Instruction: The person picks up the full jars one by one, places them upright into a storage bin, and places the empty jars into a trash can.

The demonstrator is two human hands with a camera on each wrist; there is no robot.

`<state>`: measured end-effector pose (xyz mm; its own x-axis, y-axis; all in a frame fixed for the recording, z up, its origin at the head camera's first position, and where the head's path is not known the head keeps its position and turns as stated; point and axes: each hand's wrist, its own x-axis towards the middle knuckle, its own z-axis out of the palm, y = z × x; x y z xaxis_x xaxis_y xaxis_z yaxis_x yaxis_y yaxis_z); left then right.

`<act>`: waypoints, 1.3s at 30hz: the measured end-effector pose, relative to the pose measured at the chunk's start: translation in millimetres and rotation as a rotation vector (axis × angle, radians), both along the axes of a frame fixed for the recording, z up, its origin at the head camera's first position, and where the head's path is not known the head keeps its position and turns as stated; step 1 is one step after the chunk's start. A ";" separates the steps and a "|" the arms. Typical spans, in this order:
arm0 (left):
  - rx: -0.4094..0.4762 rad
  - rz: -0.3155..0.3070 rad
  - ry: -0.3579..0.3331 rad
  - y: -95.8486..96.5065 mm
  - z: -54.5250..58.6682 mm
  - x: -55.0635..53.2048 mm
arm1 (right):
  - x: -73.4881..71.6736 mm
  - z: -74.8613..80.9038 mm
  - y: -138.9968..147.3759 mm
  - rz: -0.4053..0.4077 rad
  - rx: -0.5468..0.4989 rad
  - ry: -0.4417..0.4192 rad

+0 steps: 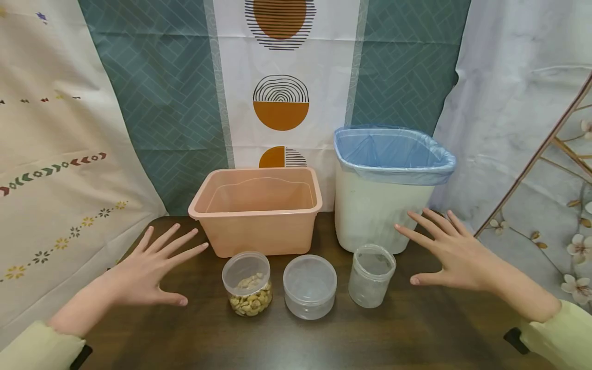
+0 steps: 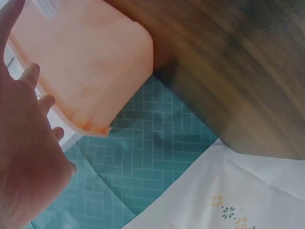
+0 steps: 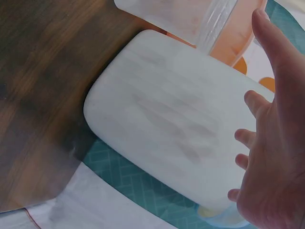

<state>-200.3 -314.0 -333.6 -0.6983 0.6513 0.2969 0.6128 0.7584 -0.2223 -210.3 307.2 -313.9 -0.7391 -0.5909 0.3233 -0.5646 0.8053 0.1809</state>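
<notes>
Both hands hover with fingers spread and hold nothing. My left hand [image 1: 143, 275] is at the left, nearest the jar of cashews [image 1: 250, 288] and the pink plastic tub [image 1: 259, 234]. Over on the right, my right hand [image 1: 455, 257] is in front of the white bin [image 1: 370, 216], close to a tall clear jar [image 1: 370, 277]. Between the two jars sits a wide, low clear container [image 1: 310, 288] with a frosted lid. In the left wrist view the tub [image 2: 95, 57] lies beyond the fingers; the right wrist view shows the bin's side [image 3: 162, 109] past the fingertips.
A blue liner bag [image 1: 393, 149] folds over the bin's rim. Everything stands on a dark brown wooden table [image 1: 277, 344]. Patterned cloths hang behind, with a teal and white curtain [image 1: 171, 92] at the back and a floral one [image 1: 532, 128] at the right.
</notes>
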 end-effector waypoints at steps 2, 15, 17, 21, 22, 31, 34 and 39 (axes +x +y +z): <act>0.007 0.005 -0.009 -0.1 2.5 -0.4 | -0.1 2.2 -0.7 -0.005 0.003 -0.004; 0.063 0.044 -0.058 -1.6 28.2 -4.4 | -3.9 15.2 -12.3 0.042 0.010 0.024; 0.066 0.057 -0.057 -3.4 32.5 -6.1 | -4.6 17.8 -14.6 0.046 0.003 0.025; 0.089 0.077 -0.056 -6.9 39.7 -11.5 | -5.6 22.2 -18.9 0.050 -0.007 0.029; 0.106 0.081 -0.059 -7.6 41.2 -12.9 | -5.6 23.1 -19.9 0.051 -0.005 0.029; 0.303 0.071 -0.012 -8.1 44.9 -27.5 | -5.2 22.5 -24.3 0.068 0.002 0.046; 0.364 0.043 0.072 -6.4 37.4 -34.6 | -4.4 22.4 -23.4 0.068 0.002 0.049; 0.452 -0.044 0.186 -2.9 29.0 -44.9 | -3.5 26.1 -22.4 0.063 -0.005 0.043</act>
